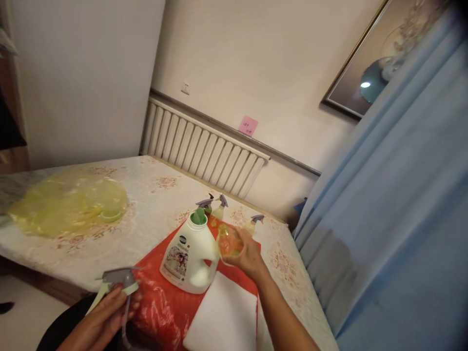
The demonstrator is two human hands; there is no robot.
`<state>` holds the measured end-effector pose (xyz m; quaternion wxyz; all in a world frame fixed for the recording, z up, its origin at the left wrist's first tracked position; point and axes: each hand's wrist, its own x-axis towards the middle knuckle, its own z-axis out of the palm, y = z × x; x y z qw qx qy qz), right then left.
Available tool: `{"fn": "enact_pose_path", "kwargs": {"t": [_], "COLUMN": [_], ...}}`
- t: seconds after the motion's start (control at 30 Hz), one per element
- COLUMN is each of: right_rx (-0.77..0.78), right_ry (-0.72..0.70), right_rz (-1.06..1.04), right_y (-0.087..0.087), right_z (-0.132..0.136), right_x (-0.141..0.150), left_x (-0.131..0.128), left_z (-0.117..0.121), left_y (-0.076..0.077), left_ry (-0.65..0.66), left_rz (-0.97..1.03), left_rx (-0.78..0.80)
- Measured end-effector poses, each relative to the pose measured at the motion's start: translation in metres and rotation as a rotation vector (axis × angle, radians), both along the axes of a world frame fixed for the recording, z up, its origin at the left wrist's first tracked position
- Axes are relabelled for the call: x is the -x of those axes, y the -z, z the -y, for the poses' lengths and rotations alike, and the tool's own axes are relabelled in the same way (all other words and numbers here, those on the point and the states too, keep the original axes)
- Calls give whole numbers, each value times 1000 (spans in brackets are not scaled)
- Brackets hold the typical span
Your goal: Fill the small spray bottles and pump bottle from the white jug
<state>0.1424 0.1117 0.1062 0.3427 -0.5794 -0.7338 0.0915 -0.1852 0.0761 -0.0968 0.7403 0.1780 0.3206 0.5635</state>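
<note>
Floral cloth (166,182) spreads beneath red plastic (155,304). Nearest, the left hand (108,306) grips a grey spray head (117,276); beyond, the right hand (251,254) holds a clear bottle (225,243) beside a white jug (197,248); farther back, spray bottles (218,212), then a radiator (204,148).

Count recorded:
You had one jug (192,253), one hand-held bottle (227,242), one detached sprayer head (115,276), at least three spray bottles (219,211).

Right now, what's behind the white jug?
Behind the jug: at least two spray bottles, upper parts showing. The left one's base is hidden, as is whatever sits directly behind the jug's body.
</note>
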Motion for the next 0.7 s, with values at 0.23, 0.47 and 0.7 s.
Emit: {"fn": "enact_pose_path", "kwargs": {"t": [0.23, 0.47, 0.7], "right_rx": [104, 184, 191], "right_ry": [37, 101, 104], "right_rz": [-260, -228, -182], "right_y": [60, 96, 107], "right_z": [64, 100, 119], "right_x": [-9, -10, -7], "left_x": [-40, -88, -123], "left_z": [7, 7, 7], "left_y": [-106, -174, -193], "left_ry": [-54, -75, -13], "left_rz": [-105, -187, -182], "left_rx": [-88, -334, -447]}}
